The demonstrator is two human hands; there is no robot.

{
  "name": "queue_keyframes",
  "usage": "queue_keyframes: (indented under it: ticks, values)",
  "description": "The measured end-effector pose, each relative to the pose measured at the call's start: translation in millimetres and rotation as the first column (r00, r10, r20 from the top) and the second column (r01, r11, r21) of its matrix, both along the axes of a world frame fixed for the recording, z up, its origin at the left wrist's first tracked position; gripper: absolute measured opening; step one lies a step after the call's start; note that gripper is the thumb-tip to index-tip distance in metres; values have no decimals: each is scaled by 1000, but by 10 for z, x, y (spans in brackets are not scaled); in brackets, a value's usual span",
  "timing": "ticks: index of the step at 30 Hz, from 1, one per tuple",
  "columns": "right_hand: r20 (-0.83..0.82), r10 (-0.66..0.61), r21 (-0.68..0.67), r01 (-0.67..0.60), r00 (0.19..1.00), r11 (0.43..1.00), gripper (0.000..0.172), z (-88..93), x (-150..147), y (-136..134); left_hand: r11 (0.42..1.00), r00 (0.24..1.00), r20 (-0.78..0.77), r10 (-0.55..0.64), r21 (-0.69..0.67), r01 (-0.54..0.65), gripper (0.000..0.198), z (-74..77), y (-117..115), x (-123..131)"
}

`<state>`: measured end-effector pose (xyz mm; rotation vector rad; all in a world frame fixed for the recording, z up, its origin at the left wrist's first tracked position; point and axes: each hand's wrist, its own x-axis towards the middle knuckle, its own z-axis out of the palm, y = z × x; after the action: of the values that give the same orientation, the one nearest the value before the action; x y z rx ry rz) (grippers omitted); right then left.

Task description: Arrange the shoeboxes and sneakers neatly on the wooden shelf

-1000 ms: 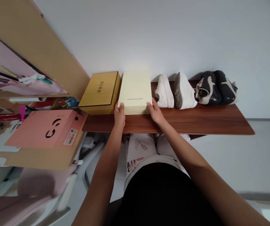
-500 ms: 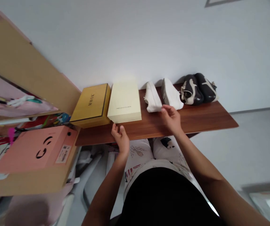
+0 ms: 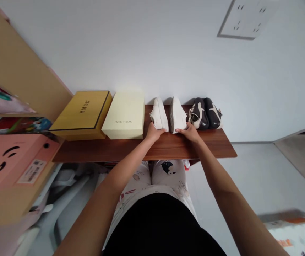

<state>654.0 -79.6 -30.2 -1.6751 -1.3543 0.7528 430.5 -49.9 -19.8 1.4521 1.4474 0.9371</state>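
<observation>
Two white sneakers lie on a brown wooden shelf, turned on their sides with the soles facing each other. My left hand (image 3: 154,133) is closed round the heel end of the left white sneaker (image 3: 159,113), thumb across the near end. On the other one, the right white sneaker (image 3: 178,113), my right hand (image 3: 190,133) grips the heel the same way. A pair of dark brown shoes with cream trim (image 3: 202,113) sits just right of my right hand. Both sneakers rest on the shelf (image 3: 173,147).
Left of the sneakers stand a cream shoe box (image 3: 127,112) and a yellow box with black edging (image 3: 84,110). A pink box (image 3: 11,156) lies on cardboard at far left. The wall rises behind the shelf, with a socket plate (image 3: 244,21) at upper right.
My left hand has moved from in front of the cream box to the left sneaker and closed on it. My right hand has closed on the right sneaker. The view has shifted right.
</observation>
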Motion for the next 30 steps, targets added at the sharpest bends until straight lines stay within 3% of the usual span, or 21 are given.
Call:
queue_keyframes:
  ticks: [4, 8, 11, 14, 17, 20, 23, 30]
  values:
    - [-69, 203, 80, -198, 977, 977, 72, 157, 64, 103, 998, 993, -104, -60, -38, 56, 58, 90, 37, 14]
    - [230, 247, 26, -260, 941, 965, 58, 347, 152, 107, 978, 920, -350, -177, 39, 204, 49, 308, 99, -4]
    - [530, 252, -102, -234, 810, 967, 43, 524, 167, 91, 928, 779, -566, -271, 61, 367, 52, 482, 181, 34]
    - [712, 301, -203, -224, 635, 953, 39, 684, 100, 117, 872, 599, -725, -340, -3, 490, 53, 614, 245, 98]
    - [778, 367, -291, -226, 510, 930, 43, 777, -5, 180, 832, 476, -790, -386, -75, 549, 52, 692, 274, 137]
    - [784, 424, -351, -238, 454, 905, 45, 796, -95, 237, 801, 396, -819, -416, -123, 586, 52, 726, 297, 139]
    - [782, 447, -379, -237, 434, 894, 45, 784, -157, 271, 774, 350, -831, -433, -143, 617, 53, 738, 343, 129]
    - [800, 452, -381, -247, 394, 891, 44, 806, -265, 311, 790, 360, -830, -426, -148, 595, 54, 759, 468, 116]
